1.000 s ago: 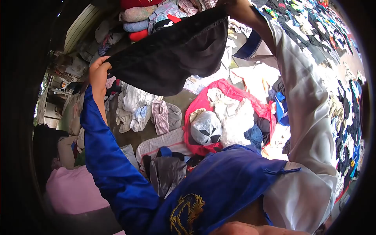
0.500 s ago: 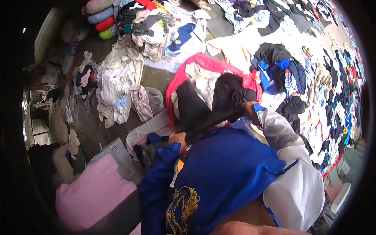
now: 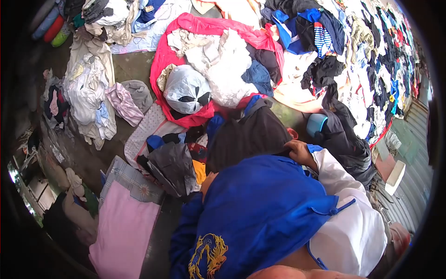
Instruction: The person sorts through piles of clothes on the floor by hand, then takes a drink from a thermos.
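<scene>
Right hand [image 3: 303,154]: fingers curled, gripping edge of black cloth [image 3: 251,139]. Left hand [image 3: 207,182]: mostly hidden behind blue top [image 3: 265,200]; cannot tell whether fingers grip. Black cloth between both hands, bunched just beyond fingers. Yellow cloth [image 3: 200,170] just beside left fingers; dark plastic [image 3: 172,168] farther left. Blue cup [image 3: 317,123] beyond right fingers. White bag [image 3: 186,84] well beyond left fingers, on red sheet [image 3: 204,23].

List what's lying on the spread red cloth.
On the red cloth lie a whitish plastic bag, white fabric, a blue cloth and a dark cloth. Whatever is beneath them is covered, and the bag's contents can't be made out.
</scene>
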Motion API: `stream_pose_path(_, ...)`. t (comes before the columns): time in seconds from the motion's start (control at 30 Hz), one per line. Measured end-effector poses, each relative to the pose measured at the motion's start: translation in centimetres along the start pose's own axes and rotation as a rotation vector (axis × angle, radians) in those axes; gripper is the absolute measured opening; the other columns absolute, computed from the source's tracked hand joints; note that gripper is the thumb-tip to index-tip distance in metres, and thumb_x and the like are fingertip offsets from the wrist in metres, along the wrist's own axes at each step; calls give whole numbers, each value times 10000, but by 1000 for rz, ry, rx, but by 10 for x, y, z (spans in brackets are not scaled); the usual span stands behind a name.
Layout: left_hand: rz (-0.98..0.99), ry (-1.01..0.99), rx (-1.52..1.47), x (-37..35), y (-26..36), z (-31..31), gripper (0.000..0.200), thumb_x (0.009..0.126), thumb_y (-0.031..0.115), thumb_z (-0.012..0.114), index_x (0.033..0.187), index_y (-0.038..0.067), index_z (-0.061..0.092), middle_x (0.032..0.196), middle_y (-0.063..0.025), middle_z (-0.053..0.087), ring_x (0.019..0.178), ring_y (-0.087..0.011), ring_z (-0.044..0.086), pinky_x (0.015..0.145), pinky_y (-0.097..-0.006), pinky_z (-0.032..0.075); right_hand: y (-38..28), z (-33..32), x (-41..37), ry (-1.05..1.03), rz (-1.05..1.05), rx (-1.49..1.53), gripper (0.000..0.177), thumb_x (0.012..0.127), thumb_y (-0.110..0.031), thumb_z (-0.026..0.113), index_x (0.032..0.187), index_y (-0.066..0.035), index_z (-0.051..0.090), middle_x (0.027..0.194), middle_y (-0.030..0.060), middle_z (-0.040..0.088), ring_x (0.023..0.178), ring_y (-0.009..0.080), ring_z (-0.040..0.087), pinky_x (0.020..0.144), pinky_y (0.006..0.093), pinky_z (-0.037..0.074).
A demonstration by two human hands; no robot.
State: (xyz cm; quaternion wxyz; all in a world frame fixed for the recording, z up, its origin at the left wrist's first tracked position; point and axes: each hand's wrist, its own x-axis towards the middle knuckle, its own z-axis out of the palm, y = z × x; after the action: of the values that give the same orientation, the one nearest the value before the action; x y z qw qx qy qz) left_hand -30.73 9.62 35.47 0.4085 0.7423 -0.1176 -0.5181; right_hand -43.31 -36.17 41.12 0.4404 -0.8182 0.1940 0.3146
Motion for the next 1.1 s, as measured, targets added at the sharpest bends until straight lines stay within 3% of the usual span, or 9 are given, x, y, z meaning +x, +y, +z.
stream_pose_path(0.1, -31, -1, -88, -13, 22, -22, 426, 824, 28, 554, 1242, 46, 636, 1132, -188, 710, 1101, -317, 675, 1016, -406, 468, -9, -10, 1, 42, -3, 37, 381, 721, -7, 581, 1093, -9, 664, 1028, 189, 680, 988, 357, 665, 880, 407, 535)
stream_pose_path(0.2, -133, -65, 102, 6, 91, -77, 485, 776, -53, 498, 1241, -7, 627, 1070, -183, 728, 1067, -280, 696, 957, -341, 507, -50, -40, 6, 182, 0, 79, 353, 735, -25, 590, 1079, -17, 666, 999, 180, 669, 972, 354, 659, 867, 411, 535)
stream_pose_path(0.3, -31, 204, 96, 1, 133, -91, 530, 748, -55, 464, 1249, -1, 629, 1077, -186, 726, 1052, -306, 698, 959, -350, 512, -94, -63, -1, 378, -142, 28, 327, 727, -16, 618, 1049, -36, 675, 956, 159, 654, 935, 345, 654, 841, 419, 536)
stream_pose_path(0.4, 9, 101, 352, -12, 111, -71, 451, 796, -2, 517, 1230, 15, 635, 1141, -217, 701, 1090, -375, 666, 948, -378, 512, -52, -39, -11, 71, -61, -99, 300, 732, -36, 604, 1020, -24, 688, 921, 170, 663, 913, 360, 659, 843, 435, 537)
stream_pose_path(0.43, -277, -182, 241, -18, 101, -69, 368, 865, 102, 589, 1222, 30, 645, 1107, -209, 709, 1042, -363, 681, 910, -390, 524, -47, -40, -9, -248, 162, -195, 260, 718, -66, 590, 950, -7, 691, 856, 190, 663, 865, 383, 660, 834, 452, 535)
stream_pose_path(0.53, -349, -283, 209, -26, 122, -65, 352, 906, 218, 649, 1211, 42, 653, 1085, -204, 713, 1026, -349, 690, 885, -390, 530, -73, -62, 2, -52, 173, -182, 281, 702, -98, 573, 935, -6, 701, 922, 212, 692, 920, 394, 670, 850, 466, 529)
stream_pose_path(0.7, -368, -300, 228, -36, 111, -57, 389, 885, 348, 680, 1145, 59, 669, 1014, -193, 721, 981, -360, 692, 833, -400, 537, -59, -59, 9, -289, 92, -199, 308, 716, -146, 579, 968, -19, 702, 915, 206, 692, 925, 387, 671, 847, 464, 533)
stream_pose_path(0.97, -335, -289, 73, -47, 102, -58, 330, 876, 335, 685, 1079, 74, 676, 1023, -194, 714, 957, -365, 689, 802, -423, 529, -96, -66, 25, -563, 197, -218, 329, 760, -281, 677, 980, -42, 725, 876, 194, 702, 877, 373, 681, 831, 457, 534)
stream_pose_path(1.1, -332, -150, -24, -55, 88, -60, 287, 845, 224, 687, 1085, 67, 672, 1005, -205, 708, 950, -377, 684, 820, -437, 524, -105, -68, 37, -418, 162, -190, 230, 739, -193, 660, 908, -59, 737, 856, 180, 701, 869, 365, 682, 805, 453, 530)
